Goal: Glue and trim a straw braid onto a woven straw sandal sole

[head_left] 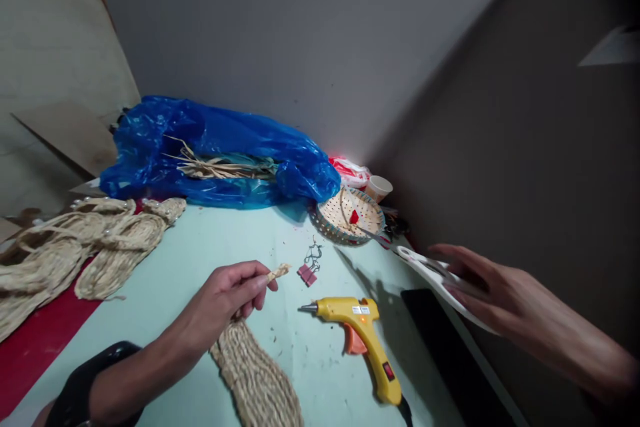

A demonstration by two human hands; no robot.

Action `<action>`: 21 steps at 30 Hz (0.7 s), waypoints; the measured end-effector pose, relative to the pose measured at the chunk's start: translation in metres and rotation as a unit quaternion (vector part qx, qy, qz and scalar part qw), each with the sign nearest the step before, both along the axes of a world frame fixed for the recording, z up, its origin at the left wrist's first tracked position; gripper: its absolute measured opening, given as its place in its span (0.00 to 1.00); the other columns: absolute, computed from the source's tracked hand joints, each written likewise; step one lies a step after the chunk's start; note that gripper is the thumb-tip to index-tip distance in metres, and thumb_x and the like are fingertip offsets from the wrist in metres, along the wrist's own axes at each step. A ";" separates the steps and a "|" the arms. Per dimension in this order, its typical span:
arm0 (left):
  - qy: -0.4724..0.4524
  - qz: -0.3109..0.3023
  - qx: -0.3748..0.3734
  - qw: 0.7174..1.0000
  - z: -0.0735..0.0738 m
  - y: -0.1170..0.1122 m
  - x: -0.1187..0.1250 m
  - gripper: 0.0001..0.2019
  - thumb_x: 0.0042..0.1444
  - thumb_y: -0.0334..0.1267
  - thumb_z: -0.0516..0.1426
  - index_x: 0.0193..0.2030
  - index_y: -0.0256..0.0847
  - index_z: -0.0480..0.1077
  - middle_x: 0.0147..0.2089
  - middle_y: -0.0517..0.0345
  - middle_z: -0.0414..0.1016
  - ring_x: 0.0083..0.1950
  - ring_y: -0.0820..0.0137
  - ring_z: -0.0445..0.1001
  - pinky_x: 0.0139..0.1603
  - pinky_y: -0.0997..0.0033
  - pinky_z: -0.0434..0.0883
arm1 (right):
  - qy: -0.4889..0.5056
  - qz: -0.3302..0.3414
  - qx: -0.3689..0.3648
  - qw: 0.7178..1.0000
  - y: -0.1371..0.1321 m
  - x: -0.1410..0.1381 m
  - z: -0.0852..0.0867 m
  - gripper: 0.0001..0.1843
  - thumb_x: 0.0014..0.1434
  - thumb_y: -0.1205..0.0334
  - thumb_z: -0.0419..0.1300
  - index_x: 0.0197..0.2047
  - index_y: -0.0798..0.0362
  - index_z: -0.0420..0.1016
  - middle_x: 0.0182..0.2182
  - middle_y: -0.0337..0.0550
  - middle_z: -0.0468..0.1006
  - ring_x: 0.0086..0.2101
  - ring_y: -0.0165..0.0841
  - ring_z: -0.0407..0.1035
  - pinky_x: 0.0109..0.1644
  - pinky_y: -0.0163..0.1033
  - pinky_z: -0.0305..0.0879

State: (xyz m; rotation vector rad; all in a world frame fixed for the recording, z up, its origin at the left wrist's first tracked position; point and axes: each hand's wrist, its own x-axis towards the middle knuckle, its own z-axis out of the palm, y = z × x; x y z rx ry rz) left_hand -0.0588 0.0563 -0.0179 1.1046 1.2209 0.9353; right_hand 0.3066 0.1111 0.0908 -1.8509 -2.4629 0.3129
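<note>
My left hand (240,290) is closed in a pinch on a pale straw strand (279,272), whose short end sticks out past the thumb and finger. Under that hand lies a sole-shaped piece of coiled, braided straw (260,373), partly covered by the hand and cut off by the lower picture edge. Raised over the table's right side, my right hand (480,283) is closed on white-handled scissors (425,267), their metal blades pointing left towards the basket. Between the hands a yellow glue gun (357,310) lies on its side, nozzle to the left.
Pink-and-black binder clips (309,273) lie beyond the glue gun. Behind them are a shallow woven basket (333,217), a paper cup (379,187) and a blue plastic bag (240,127) with straw strands. Straw sandals (125,247) lie at left; a dark flat strip (440,347) lies right.
</note>
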 end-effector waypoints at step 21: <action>-0.062 0.000 -0.002 0.998 0.007 -0.011 0.001 0.12 0.57 0.46 0.59 0.33 0.40 0.79 0.26 0.61 0.70 0.29 0.72 0.63 0.32 0.70 0.58 | 0.120 0.113 -0.066 0.984 -0.063 -0.089 -0.036 0.19 0.59 0.54 0.60 0.52 0.50 0.67 0.41 0.51 0.77 0.35 0.41 0.75 0.36 0.44 0.75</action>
